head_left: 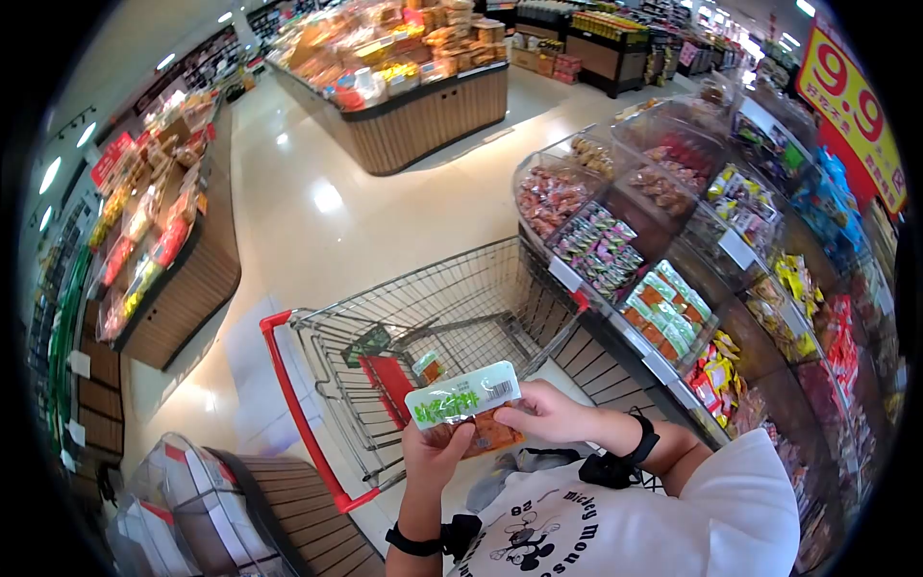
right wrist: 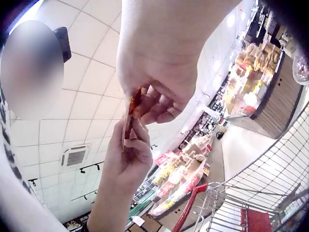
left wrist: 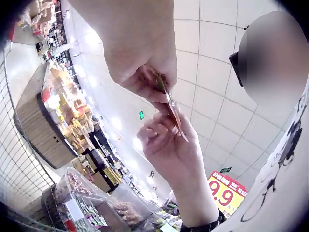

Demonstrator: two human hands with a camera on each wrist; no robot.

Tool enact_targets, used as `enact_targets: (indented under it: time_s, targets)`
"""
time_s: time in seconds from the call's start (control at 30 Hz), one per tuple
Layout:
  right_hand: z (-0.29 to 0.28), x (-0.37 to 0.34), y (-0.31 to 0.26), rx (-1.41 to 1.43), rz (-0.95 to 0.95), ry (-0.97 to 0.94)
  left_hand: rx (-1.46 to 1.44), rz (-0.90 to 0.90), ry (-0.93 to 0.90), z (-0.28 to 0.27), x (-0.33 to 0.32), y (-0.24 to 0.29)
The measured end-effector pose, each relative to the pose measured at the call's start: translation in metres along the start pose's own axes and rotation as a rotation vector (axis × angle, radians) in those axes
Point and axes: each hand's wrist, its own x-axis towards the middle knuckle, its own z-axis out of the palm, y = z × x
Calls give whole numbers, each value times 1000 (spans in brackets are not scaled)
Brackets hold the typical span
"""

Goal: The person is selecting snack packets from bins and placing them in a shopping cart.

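A flat food packet (head_left: 463, 395), with a green-and-white printed top, a barcode and an orange-brown lower part, is held up in front of the chest. My left hand (head_left: 433, 456) pinches its left side, thumb on the face towards me. At the right edge my right hand (head_left: 556, 413) grips it between thumb and curled fingers. Both wrist views catch the packet (left wrist: 175, 120) nearly edge-on, bridging the left hand (left wrist: 140, 67) and right hand (left wrist: 175, 153). Beyond it, a wire shopping cart (head_left: 461, 288) with a red handle holds a small green-and-white packet (head_left: 429, 365).
To the right, tiered clear bins hold wrapped snacks, including similar green-and-white packets (head_left: 668, 308). A red-and-yellow price sign (head_left: 851, 106) hangs above them. Wood-slatted display stands (head_left: 423, 125) flank the tiled aisle (head_left: 327, 197). Another stand (head_left: 298, 510) is at lower left.
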Motion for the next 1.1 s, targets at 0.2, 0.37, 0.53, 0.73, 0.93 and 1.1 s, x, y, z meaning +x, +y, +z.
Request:
enact_targets:
  time_s: [0.2,0.37,0.53,0.73,0.93,1.1]
  targets:
    - [-12,-26,-10,-35,97,-7,29,29,-115,19,-1,0]
    - [-32,-41,-13,-204,-97,279,-67,-53,-242,46,26,-19]
    - [-74,-68,6,-663,120,873,645,10,-302,84,76,-90]
    - [-124,-112,29,-857,283,958,134,-285,-955,147,82,-187]
    - [-190,-154,64,-893,274,1006,-82,-392,-874,228,108,-256]
    - [-279,-192,137,-886,393,1480,154,-667,-739,276,146,-345]
